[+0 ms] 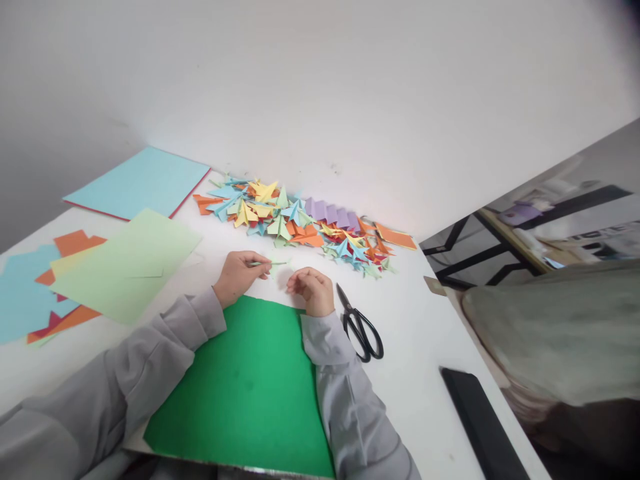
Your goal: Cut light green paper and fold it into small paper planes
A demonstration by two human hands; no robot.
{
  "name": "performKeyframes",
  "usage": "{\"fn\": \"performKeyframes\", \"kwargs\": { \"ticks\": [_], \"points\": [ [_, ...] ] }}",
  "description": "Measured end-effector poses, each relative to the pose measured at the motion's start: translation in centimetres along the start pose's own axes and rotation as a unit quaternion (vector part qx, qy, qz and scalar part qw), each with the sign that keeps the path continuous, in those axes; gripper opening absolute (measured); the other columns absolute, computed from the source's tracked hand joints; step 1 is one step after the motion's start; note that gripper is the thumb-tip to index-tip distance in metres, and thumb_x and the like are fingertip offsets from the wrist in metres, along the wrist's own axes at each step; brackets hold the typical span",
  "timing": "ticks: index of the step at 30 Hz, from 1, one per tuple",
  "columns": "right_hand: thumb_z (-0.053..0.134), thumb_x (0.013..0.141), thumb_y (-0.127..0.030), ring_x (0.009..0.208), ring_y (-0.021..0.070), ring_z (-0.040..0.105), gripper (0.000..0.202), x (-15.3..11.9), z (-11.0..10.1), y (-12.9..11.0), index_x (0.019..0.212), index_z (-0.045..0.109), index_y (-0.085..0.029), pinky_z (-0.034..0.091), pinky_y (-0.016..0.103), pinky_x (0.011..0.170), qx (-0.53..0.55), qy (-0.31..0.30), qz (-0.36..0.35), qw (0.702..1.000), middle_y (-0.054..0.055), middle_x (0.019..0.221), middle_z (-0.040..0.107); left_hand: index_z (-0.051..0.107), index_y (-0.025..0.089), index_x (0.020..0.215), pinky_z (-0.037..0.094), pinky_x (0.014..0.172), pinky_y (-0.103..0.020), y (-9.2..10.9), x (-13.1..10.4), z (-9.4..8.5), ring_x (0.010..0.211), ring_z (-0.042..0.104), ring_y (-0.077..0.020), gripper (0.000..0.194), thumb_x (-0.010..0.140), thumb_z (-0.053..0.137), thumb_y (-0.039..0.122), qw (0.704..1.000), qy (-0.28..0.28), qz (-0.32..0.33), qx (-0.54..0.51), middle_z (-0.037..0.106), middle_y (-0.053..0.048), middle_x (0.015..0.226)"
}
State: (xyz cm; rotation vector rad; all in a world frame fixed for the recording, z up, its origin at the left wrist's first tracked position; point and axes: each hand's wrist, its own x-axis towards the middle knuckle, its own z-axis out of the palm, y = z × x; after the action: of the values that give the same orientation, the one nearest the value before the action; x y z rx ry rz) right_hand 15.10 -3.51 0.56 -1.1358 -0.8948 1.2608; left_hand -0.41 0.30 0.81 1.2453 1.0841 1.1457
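Observation:
Above the far edge of a green mat, my left hand pinches a small, thin, light green folded paper between thumb and fingers. The paper is seen almost edge-on, so its full shape is unclear. To its right, apart from the paper, is my right hand, its fingers loosely curled with nothing visible in them. Beside the right wrist lie black-handled scissors, blades pointing away from me. Beyond both hands, a long heap of small folded paper planes in several colours runs along the wall.
At left, a light green sheet overlaps blue, orange and yellow paper scraps. A blue sheet stack sits in the back corner. A long black object lies near the right table edge. A grey-green covered surface stands beyond that edge.

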Motion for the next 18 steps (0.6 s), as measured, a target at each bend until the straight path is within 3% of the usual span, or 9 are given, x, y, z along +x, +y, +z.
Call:
{"fn": "performKeyframes", "kwargs": {
  "ticks": [4,14,18],
  "points": [
    [0.062,0.062,-0.034,0.04,0.0096,0.053,0.02,-0.06,0.22,-0.05,0.056,0.061,-0.015,0.039,0.021,0.041,-0.007,0.012,-0.001,1.0,0.0,0.049,0.061,0.065,0.009,0.065,0.048,0.049,-0.022,0.24,-0.14,0.06,0.048,0.06,-0.0125,0.013,0.057,0.068,0.019,1.0,-0.009,0.005,0.01,0.063,-0.002,0.053],
    [0.06,0.058,-0.024,0.041,0.0098,0.054,0.009,0.0,0.2,0.03,0.059,0.062,-0.015,0.04,0.022,0.043,-0.019,-0.011,0.002,1.0,-0.001,0.049,0.062,0.065,0.009,0.067,0.047,0.049,-0.022,0.23,-0.09,0.01,0.048,0.06,-0.0127,0.014,0.058,0.068,0.019,1.0,-0.014,0.003,0.016,0.063,-0.002,0.054],
    [0.061,0.058,-0.024,0.042,0.0098,0.053,0.009,0.19,-0.03,0.14,0.063,0.06,-0.017,0.039,0.022,0.042,-0.026,0.024,-0.01,0.999,-0.001,0.051,0.062,0.065,0.009,0.067,0.048,0.049,-0.023,-0.05,-0.06,-0.01,0.047,0.06,-0.0119,0.016,0.057,0.07,0.02,0.999,-0.028,-0.008,-0.026,0.063,-0.001,0.055]
  ]
}}
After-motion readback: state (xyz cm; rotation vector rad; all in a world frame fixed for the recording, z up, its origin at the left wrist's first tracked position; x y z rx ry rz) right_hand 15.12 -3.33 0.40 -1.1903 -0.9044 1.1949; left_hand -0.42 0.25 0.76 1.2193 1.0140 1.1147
